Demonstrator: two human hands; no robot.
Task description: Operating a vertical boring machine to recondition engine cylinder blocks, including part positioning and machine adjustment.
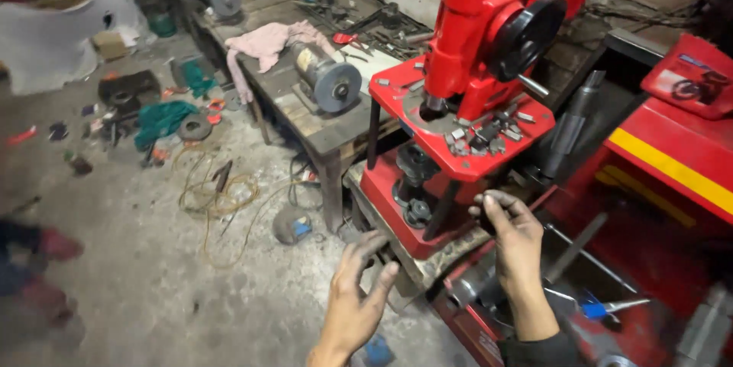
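My left hand (pixel 357 294) hovers open, fingers spread and grimy, above the concrete floor just in front of the red machine's lower shelf (pixel 382 184). My right hand (pixel 513 233) is raised beside the machine's lower edge, fingers curled around a small dark piece that I cannot make out clearly. The red drilling-type machine (pixel 477 38) stands upright with a black handwheel (pixel 527 35). Its red tray (pixel 466 142) carries several small metal bits. Dark round parts (pixel 416 184) sit on the shelf below.
A wooden bench (pixel 321 119) behind holds a bench grinder (pixel 328 80), a pink rag (pixel 267 38) and hand tools. Wire coils (pixel 217 195), green cloth (pixel 160 119) and scrap litter the floor. A red cabinet with a yellow stripe (pixel 672 161) stands at right.
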